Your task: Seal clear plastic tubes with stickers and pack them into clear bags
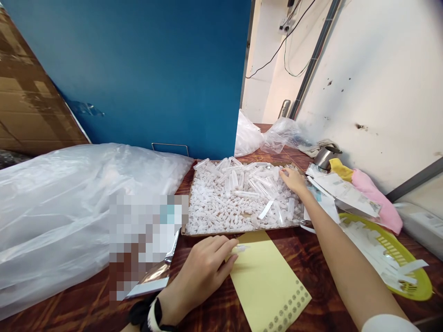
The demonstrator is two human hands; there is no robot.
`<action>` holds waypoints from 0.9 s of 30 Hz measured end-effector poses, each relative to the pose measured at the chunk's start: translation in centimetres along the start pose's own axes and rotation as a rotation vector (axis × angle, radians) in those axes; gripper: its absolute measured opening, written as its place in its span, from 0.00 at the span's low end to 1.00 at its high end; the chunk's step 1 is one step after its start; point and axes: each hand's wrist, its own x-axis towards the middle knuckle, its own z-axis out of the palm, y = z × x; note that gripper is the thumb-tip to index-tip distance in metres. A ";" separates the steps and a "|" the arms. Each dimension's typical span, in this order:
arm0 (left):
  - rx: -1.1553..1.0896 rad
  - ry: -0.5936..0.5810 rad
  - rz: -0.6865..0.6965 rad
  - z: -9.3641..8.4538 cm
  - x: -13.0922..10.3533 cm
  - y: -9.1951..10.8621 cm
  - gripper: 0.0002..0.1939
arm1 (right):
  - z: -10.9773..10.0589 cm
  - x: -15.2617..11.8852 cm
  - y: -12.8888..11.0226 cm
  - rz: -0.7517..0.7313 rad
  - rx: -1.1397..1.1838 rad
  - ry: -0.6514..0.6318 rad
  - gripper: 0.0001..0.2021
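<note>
My left hand (pixel 211 260) is closed in a pinch on a small clear plastic cap-like piece (pixel 241 248), held just over a sheet of yellow paper (pixel 266 276). Round grey stickers (pixel 290 306) line the sheet's near edge. My right hand (pixel 293 180) is at the far right of a shallow cardboard tray (pixel 214 233), its bent fingers slightly apart over the contents. In the tray lie clear plastic tubes (pixel 247 194) and a mass of small white plastic pieces (pixel 214 210). Whether my right fingertips touch a tube cannot be made out.
A large clear plastic bag (pixel 79 193) fills the left, beside a silvery packet (pixel 155 272). To the right are a yellow-green basket (pixel 424 281) with white strips, a pink cloth (pixel 374 193), a metal cup (pixel 325 157) and paper boxes (pixel 349 191). A blue panel (pixel 155 74) stands behind.
</note>
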 end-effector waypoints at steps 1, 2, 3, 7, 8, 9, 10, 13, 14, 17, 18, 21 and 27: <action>0.000 0.002 0.001 0.0 0.0 0.0 0.12 | 0.0 0.0 0.0 0.000 0.001 0.000 0.19; 0.000 0.003 0.003 0.0 0.0 0.0 0.12 | 0.0 0.0 0.0 0.001 0.001 0.001 0.19; 0.001 0.003 0.003 0.0 0.0 0.0 0.12 | 0.0 0.0 0.0 0.001 0.000 0.001 0.19; 0.006 -0.013 -0.001 0.0 0.0 0.0 0.12 | -0.1 -0.1 0.0 0.000 -0.002 0.004 0.18; 0.006 -0.018 -0.004 0.0 -0.1 0.0 0.12 | -0.1 -0.1 0.0 0.000 -0.003 0.004 0.18; 0.006 -0.022 -0.007 0.0 -0.1 0.0 0.12 | -0.1 -0.1 0.0 -0.001 -0.004 0.004 0.18; 0.005 -0.025 -0.009 0.0 -0.1 0.0 0.11 | -0.1 -0.1 0.0 -0.001 -0.005 0.004 0.18; 0.008 -0.028 -0.012 0.0 0.0 0.0 0.11 | 0.0 -0.1 0.0 -0.002 -0.011 0.006 0.19; 0.010 -0.028 -0.011 0.0 0.0 0.0 0.12 | 0.0 -0.1 0.0 -0.002 -0.013 0.006 0.19; 0.015 -0.024 -0.007 0.0 0.0 0.0 0.12 | 0.1 0.0 0.1 -0.002 -0.024 0.005 0.20; 0.017 -0.023 -0.006 0.0 0.0 0.0 0.12 | 0.1 0.0 0.1 -0.002 -0.027 0.005 0.20; 0.020 -0.029 -0.006 0.0 0.0 0.0 0.12 | 0.2 0.1 0.2 -0.004 -0.041 0.002 0.21; 0.011 -0.045 -0.012 0.0 0.0 -0.1 0.12 | 0.3 0.2 0.1 -0.022 -0.098 -0.044 0.24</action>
